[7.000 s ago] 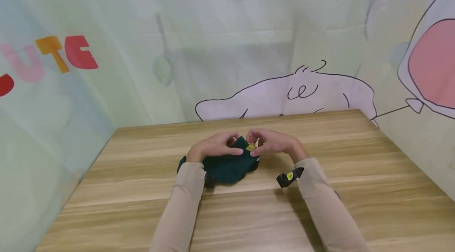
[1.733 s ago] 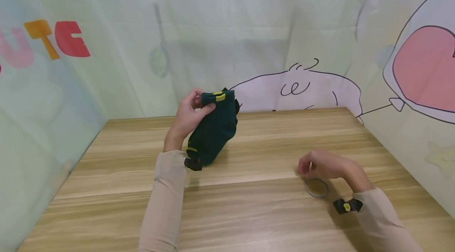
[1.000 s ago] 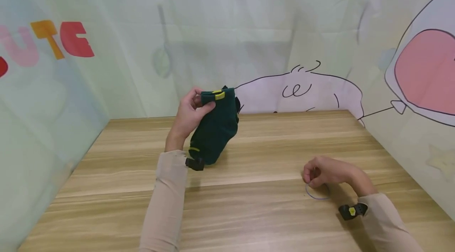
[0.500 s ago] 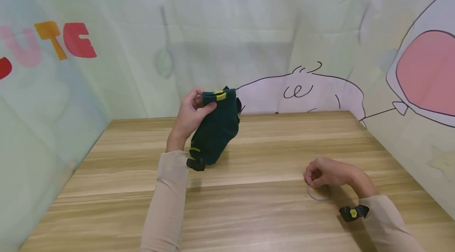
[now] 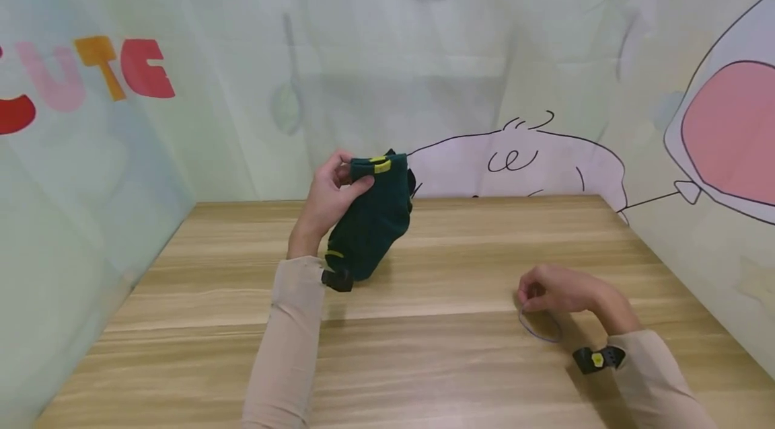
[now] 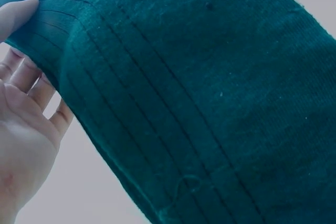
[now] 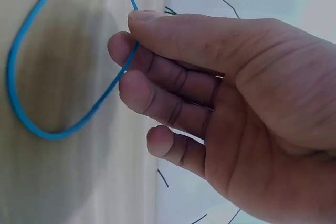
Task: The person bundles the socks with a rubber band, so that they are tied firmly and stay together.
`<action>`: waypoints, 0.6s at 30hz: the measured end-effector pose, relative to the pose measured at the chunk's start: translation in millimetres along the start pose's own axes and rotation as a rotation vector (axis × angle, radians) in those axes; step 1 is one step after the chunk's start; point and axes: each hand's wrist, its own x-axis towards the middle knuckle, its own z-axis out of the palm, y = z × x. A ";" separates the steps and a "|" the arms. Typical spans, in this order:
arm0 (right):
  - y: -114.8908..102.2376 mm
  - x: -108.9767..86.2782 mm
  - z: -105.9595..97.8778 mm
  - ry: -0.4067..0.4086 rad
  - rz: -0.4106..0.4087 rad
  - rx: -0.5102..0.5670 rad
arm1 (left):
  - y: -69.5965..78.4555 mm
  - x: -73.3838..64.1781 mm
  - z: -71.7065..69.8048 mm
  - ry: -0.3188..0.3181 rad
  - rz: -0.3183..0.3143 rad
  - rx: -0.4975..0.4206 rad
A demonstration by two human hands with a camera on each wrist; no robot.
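My left hand (image 5: 323, 200) pinches a pair of dark green socks (image 5: 374, 220) by the cuff, thumb in front and fingers behind. They hang at a slant over the table, with yellow tabs at the top edge. In the left wrist view the ribbed green knit (image 6: 210, 103) fills most of the frame beside the palm. Off to the right, my right hand (image 5: 560, 291) holds a thin blue rubber band (image 7: 10, 82) between thumb and fingertips. The band dangles as an open loop, close over the table.
Both hands work above a wood-grain table (image 5: 436, 362). Behind it hangs a printed cloth backdrop (image 5: 393, 106) with cartoon drawings and letters. Black wrist straps (image 5: 596, 360) sit over the beige sleeves (image 5: 284, 348).
Earlier both hands were at the socks low on the table. The left hand has since raised them, while the right moved to the rubber band, pinched it and lifted it slightly.
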 end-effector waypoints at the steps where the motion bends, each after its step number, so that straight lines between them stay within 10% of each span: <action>1: 0.0 0.0 -1.5 0.006 -0.011 -0.010 | 0.2 0.1 0.4 -0.002 -0.002 0.001; 18: -29.9 10.7 -36.9 0.152 -0.069 -0.076 | 5.1 -3.2 -2.2 0.005 0.025 0.002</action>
